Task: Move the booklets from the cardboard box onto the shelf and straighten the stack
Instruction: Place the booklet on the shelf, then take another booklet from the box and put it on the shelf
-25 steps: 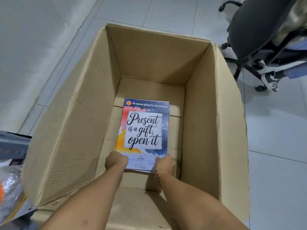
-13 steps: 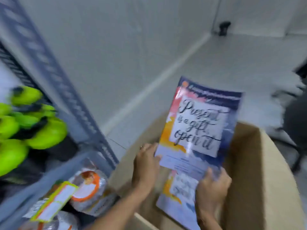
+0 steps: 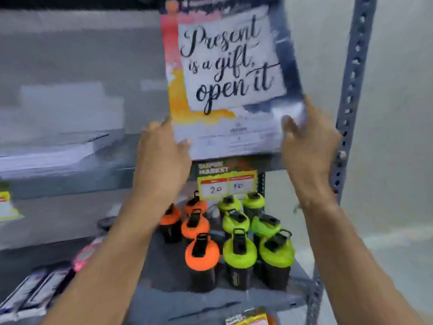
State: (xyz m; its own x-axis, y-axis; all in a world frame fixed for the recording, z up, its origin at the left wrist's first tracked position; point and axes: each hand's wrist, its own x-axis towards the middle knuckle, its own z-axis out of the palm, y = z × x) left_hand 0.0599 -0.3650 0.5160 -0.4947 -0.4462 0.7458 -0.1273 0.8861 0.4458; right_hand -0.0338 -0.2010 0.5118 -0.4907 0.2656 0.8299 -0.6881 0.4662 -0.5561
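A stack of booklets with the cover "Present is a gift, open it" is held up high in front of the grey metal shelf. My left hand grips its lower left corner, and my right hand grips its lower right corner. The booklets hang at the level of the upper shelf board, at its right end. The cardboard box is out of view.
A flat pile of white paper lies on the upper shelf to the left. Below, several orange-lidded and green-lidded bottles stand under a price tag. Packets lie lower left.
Both hands lifted the booklets out of the cardboard box and raised them up to the shelf. My view swung from the box on the floor to the shelf.
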